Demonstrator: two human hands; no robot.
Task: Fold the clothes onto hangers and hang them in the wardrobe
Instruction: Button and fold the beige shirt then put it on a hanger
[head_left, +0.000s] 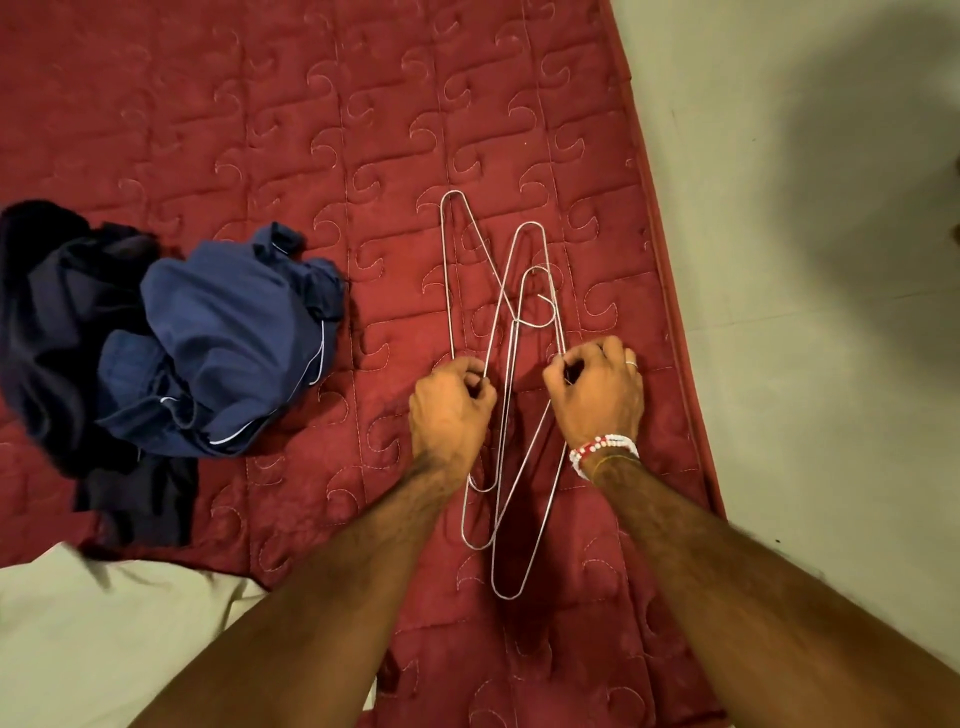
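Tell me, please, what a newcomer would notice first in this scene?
A tangle of silver wire hangers lies mid-frame on the red quilted mattress, with the left hand and right hand each pinching one of the wires. To the left sits a crumpled heap of navy clothes, not yet on any hanger.

Your left hand (451, 410) and right hand (597, 395) pinch tangled wire hangers (501, 395) on the red mattress (311, 130), beside blue clothes (208, 343).
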